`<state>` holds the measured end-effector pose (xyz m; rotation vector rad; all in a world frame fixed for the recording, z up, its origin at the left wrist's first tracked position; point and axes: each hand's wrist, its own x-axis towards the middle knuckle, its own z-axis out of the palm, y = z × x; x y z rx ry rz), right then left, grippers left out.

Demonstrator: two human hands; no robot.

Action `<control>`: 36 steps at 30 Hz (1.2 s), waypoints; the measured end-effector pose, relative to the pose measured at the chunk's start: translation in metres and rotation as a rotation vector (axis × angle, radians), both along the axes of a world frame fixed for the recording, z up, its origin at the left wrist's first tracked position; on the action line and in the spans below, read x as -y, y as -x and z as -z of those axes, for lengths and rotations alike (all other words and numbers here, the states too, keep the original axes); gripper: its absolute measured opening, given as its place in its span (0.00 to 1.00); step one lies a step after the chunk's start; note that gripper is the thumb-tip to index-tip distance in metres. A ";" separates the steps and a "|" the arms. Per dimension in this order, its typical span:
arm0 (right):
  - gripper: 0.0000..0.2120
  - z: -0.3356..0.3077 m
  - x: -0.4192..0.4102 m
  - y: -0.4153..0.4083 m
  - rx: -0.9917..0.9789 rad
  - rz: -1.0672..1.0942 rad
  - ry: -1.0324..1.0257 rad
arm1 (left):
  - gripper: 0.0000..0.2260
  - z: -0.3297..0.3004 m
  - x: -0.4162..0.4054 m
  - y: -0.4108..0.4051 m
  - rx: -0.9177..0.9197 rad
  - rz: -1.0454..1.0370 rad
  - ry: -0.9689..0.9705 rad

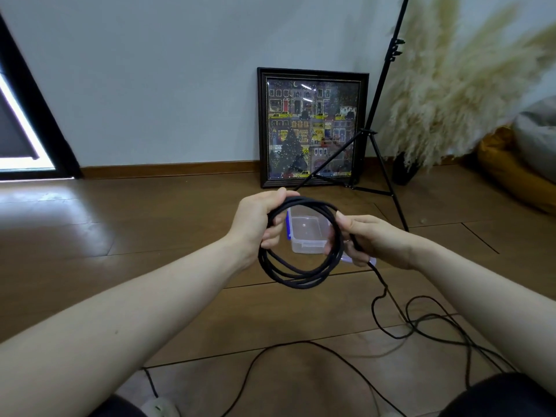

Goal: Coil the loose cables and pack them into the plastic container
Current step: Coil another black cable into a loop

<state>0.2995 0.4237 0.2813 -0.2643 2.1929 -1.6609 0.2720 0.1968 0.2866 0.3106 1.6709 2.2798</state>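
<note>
Your left grip (261,221) is curled round the top of a coil of thin black cable (301,276), several loops hanging together in the air in front of you. Your right grip (374,240) pinches the same black cable on the coil's right side, thumb on top, and the loose length runs out from under that hand, drops to the wooden plank floor (150,236) and wanders there in slack bends (421,326) toward your knees.

Seen through the coil, a clear rectangular plastic container (307,233) with a blue clip on its left side sits open on the floor, beyond your hands. Behind it a dark-framed picture of a night street (313,127) leans against the pale wall, with a black tripod stand (379,115) and a spray of cream pampas grass (451,100) to its right.
</note>
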 end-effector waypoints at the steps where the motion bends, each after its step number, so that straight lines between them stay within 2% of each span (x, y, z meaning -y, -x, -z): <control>1: 0.25 -0.001 0.002 0.000 0.005 -0.005 0.022 | 0.11 0.000 0.000 0.001 -0.020 -0.016 0.001; 4: 0.29 -0.003 0.006 0.001 -0.003 0.033 0.036 | 0.08 -0.001 -0.002 0.000 -0.118 -0.061 0.063; 7: 0.24 -0.004 0.008 0.001 -0.032 0.096 0.053 | 0.09 0.002 -0.005 -0.004 -0.263 -0.109 0.161; 11: 0.18 -0.002 0.009 0.004 0.009 0.100 0.111 | 0.04 0.004 -0.004 -0.004 -0.385 -0.225 0.317; 16: 0.23 0.001 0.015 0.007 0.074 0.163 0.115 | 0.03 0.006 -0.005 -0.002 -0.395 -0.324 0.385; 21: 0.14 -0.001 0.012 0.009 0.153 0.191 0.229 | 0.04 0.006 -0.007 0.000 -0.388 -0.368 0.400; 23: 0.13 -0.003 0.012 0.008 0.174 0.194 0.250 | 0.04 0.006 -0.007 0.000 -0.389 -0.365 0.403; 27: 0.20 -0.002 0.018 0.006 0.195 0.203 0.180 | 0.06 0.008 -0.004 0.000 -0.370 -0.339 0.402; 29: 0.22 -0.002 0.021 0.005 0.171 0.223 0.136 | 0.08 0.009 -0.003 0.000 -0.359 -0.324 0.409; 33: 0.13 -0.003 0.026 0.003 0.031 0.250 0.063 | 0.10 0.010 -0.002 0.002 -0.350 -0.264 0.460; 36: 0.14 -0.003 0.029 0.005 -0.044 0.348 0.074 | 0.11 0.009 -0.001 0.003 -0.348 -0.142 0.439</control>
